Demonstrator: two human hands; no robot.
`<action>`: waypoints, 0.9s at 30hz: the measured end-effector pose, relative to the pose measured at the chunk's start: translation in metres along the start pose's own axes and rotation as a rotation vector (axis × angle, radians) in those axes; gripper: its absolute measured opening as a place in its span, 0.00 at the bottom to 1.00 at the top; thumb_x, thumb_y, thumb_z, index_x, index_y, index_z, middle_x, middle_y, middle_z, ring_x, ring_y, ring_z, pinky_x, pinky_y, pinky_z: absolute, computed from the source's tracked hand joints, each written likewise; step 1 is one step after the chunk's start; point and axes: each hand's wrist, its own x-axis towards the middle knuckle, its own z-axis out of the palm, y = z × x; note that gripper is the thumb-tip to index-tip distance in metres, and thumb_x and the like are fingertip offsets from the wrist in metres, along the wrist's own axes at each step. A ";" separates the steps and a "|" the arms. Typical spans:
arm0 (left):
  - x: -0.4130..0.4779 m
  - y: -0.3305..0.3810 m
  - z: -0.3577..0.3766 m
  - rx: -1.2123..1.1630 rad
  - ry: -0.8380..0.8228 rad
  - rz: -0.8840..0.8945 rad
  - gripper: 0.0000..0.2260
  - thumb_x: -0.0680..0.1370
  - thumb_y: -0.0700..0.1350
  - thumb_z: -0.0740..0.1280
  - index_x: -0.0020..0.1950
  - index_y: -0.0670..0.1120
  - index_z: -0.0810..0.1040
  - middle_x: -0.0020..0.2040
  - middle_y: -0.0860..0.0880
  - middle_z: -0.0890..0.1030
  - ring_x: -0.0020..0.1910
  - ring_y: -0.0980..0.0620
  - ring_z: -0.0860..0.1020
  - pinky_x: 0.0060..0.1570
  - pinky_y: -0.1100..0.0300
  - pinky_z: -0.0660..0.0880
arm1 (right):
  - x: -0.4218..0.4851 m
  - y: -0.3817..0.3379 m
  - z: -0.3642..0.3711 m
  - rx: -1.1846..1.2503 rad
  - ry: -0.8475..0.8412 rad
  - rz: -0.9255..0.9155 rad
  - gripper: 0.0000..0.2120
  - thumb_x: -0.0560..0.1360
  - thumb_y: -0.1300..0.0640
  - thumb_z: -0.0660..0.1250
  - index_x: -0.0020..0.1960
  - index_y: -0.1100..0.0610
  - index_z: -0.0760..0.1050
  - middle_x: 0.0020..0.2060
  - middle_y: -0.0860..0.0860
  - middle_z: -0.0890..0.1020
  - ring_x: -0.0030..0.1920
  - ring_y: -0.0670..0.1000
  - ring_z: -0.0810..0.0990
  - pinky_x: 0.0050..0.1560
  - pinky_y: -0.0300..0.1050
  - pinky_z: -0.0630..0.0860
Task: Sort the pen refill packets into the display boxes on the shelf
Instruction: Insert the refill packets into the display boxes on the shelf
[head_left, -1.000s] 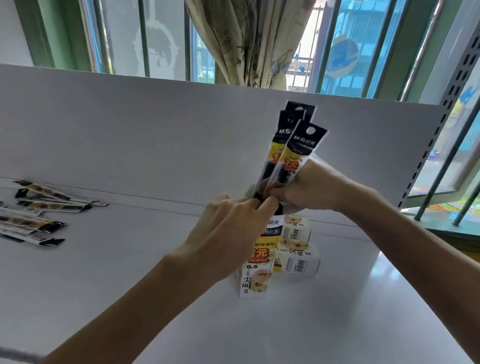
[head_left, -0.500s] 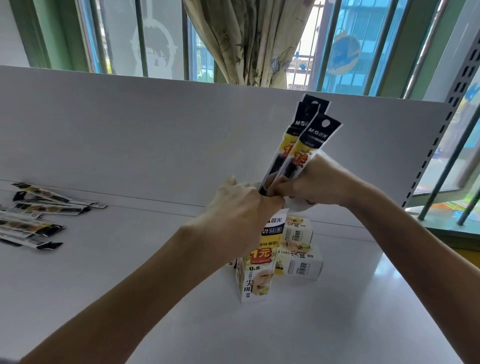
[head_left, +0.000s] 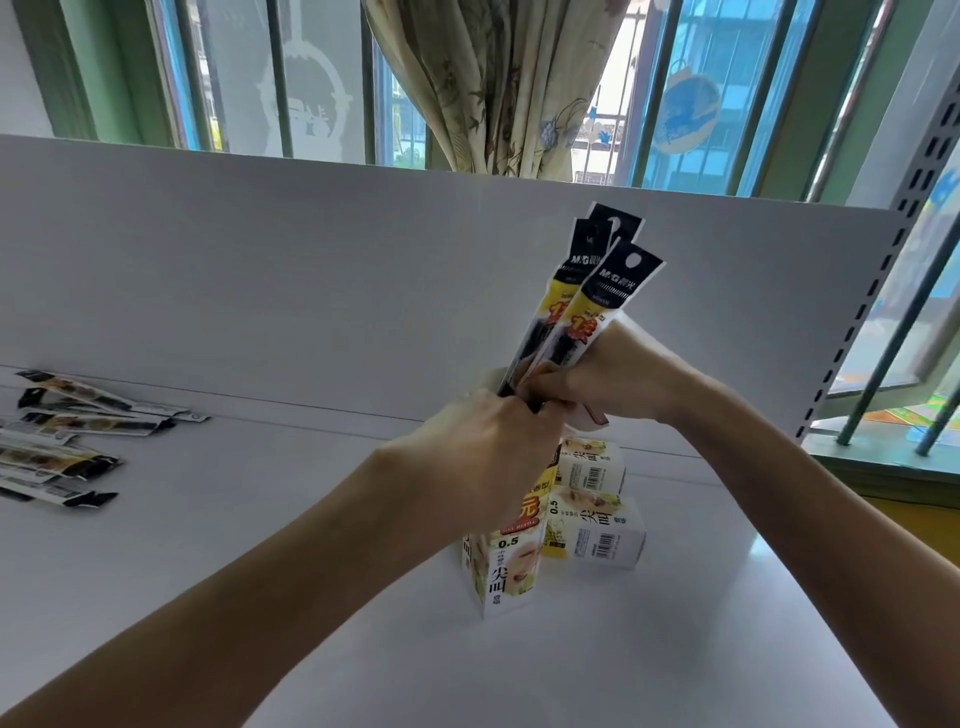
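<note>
White laminate forms the shelf (head_left: 260, 597), which is closed at its far edge by a plain white back panel (head_left: 260, 270). On the right side a perforated metal upright (head_left: 883, 260) marks its end.

An upright display box (head_left: 506, 571) stands right of the middle of the shelf, well in from the near edge. The left hand (head_left: 478, 457) is curled round its upper part and hides the opening. The right hand (head_left: 608, 382) pinches a bundle of pen refill packets (head_left: 587, 312) low down, fingers curled tight. Their black header ends rise tilted in front of the back panel, and their lower ends sit between the two hands at the top of the box. Whether they are already inside cannot be told.

Two more boxes lie flat, one (head_left: 589, 465) stacked on the other (head_left: 597, 530), just behind and to the right of the upright one, touching or nearly so.

Loose packets (head_left: 62, 447) lie fanned at the left edge, well apart from the boxes. Bare shelf lies between the two groups and along the near edge. A curtain (head_left: 498, 88) hangs behind the panel.
</note>
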 end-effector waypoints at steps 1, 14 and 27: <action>0.001 -0.002 -0.001 -0.042 -0.005 0.001 0.15 0.76 0.35 0.58 0.61 0.44 0.63 0.48 0.47 0.74 0.34 0.58 0.65 0.32 0.67 0.69 | 0.001 0.001 -0.001 -0.004 -0.002 0.005 0.08 0.68 0.62 0.71 0.33 0.53 0.76 0.31 0.49 0.80 0.28 0.45 0.78 0.29 0.36 0.72; -0.016 -0.017 0.005 -0.227 0.146 -0.025 0.20 0.75 0.41 0.66 0.66 0.50 0.68 0.58 0.51 0.79 0.47 0.54 0.76 0.40 0.67 0.69 | -0.003 -0.002 0.003 -0.003 -0.304 0.065 0.14 0.73 0.68 0.64 0.31 0.56 0.74 0.20 0.49 0.75 0.18 0.45 0.71 0.17 0.35 0.66; -0.015 -0.016 0.015 -0.186 0.246 -0.014 0.17 0.75 0.41 0.65 0.62 0.53 0.67 0.59 0.52 0.77 0.49 0.52 0.73 0.49 0.61 0.68 | 0.004 -0.012 -0.024 0.057 -0.084 -0.065 0.05 0.67 0.60 0.73 0.39 0.51 0.81 0.37 0.50 0.83 0.36 0.48 0.80 0.40 0.37 0.77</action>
